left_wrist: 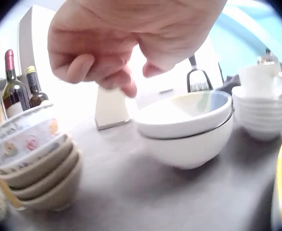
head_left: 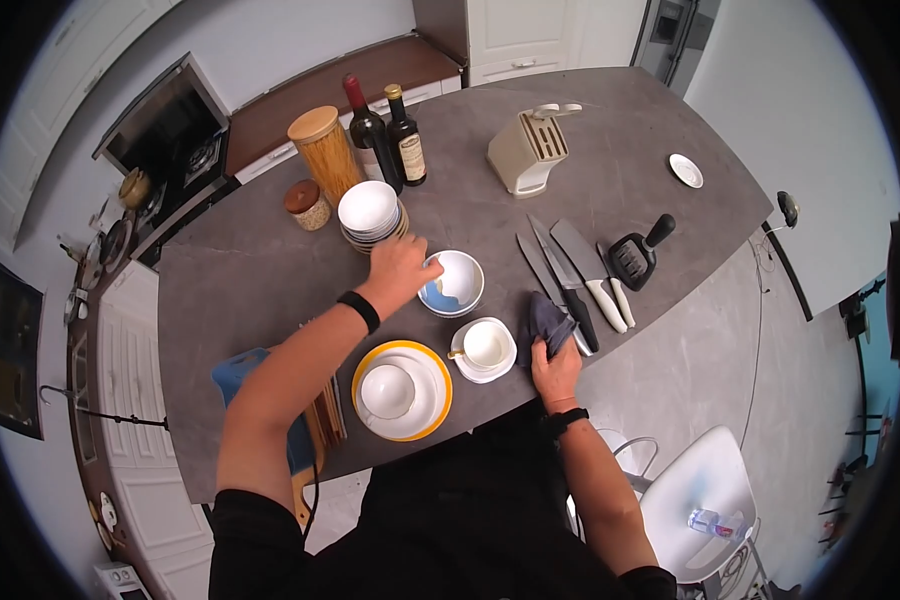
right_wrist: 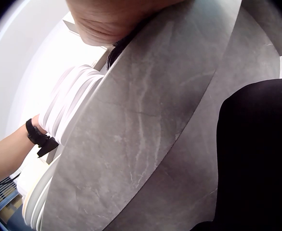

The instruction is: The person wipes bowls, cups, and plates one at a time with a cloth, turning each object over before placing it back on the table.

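Note:
My left hand (head_left: 398,270) hangs over the near left rim of two nested bowls (left_wrist: 186,144), its fingers loosely bent and nothing between them. The upper bowl is white with a blue and pale patch inside. Just left of that hand stands a taller stack of bowls (left_wrist: 40,163), the lower ones tan, the upper ones white with a floral pattern. At the right front edge my right hand (head_left: 558,378) grips a dark grey cloth (head_left: 547,318), which lies against the knife handles. In the right wrist view only part of the right hand (right_wrist: 112,21) shows, at the top.
A white cup (head_left: 486,343) sits on stacked saucers. Nearer stands a yellow-rimmed plate (head_left: 438,420) bearing a bowl. Several knives (head_left: 570,275) and a black-handled tool (head_left: 634,260) lie right. Behind are bottles (head_left: 405,140), a spaghetti jar (head_left: 328,160) and a knife block (head_left: 525,155).

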{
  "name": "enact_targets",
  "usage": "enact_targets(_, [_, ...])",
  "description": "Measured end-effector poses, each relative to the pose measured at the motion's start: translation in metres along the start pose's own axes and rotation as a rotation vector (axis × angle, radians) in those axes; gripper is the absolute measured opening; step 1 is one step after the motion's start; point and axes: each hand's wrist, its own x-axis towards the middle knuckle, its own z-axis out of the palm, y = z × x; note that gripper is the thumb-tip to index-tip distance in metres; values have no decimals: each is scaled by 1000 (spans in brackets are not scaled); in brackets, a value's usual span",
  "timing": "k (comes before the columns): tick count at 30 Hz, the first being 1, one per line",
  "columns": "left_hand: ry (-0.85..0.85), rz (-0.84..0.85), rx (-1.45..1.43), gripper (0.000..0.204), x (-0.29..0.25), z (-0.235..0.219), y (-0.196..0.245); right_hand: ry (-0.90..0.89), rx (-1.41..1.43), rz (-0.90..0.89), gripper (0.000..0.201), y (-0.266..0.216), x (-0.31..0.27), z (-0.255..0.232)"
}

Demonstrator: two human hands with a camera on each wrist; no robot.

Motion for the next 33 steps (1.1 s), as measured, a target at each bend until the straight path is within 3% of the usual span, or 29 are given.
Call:
enact_targets(3, [-337, -357, -3, 49, -12, 2, 12, 18, -10, -9, 29, 3, -2, 2])
enact_targets(6, [-484, -457, -38, 59, -20, 5, 1, 11, -15, 9, 29, 5, -3, 2])
enact_targets(9, [-571, -621, -140, 53, -21, 9, -5, 30, -2, -9, 30, 5, -2, 3])
enact_targets(12, [-746, -699, -276, 54, -16, 5, -6, 17, -7, 12, 29, 5, -2, 2])
enact_targets(19, [-710, -638, -255, 52, -16, -22, 5, -103, 251, 204, 31, 2, 11, -10])
enact_targets(25, [-582, -632, -327, 57, -20, -44, 16, -24, 351, -32, 30, -58, 57, -24])
enact_targets(28, [-551, -594, -363, 60, -23, -71, 41, -135, 220, -293, 33, -105, 77, -33])
enact_targets(29, [-539, -596, -366, 61, -22, -77, 51, -160, 160, -473, 35, -121, 82, -33])
enact_targets(30, [-527, -597, -370, 62, -22, -82, 59, -311, 55, -497, 37, -125, 79, -30])
enact_targets(32, [-525, -556, -366, 63, -22, -92, 73, -415, 5, -706, 34, -163, 79, -32])
enact_targets(33, [-533, -532, -343, 63, -22, -99, 78, -459, 17, -704, 34, -173, 75, -33])
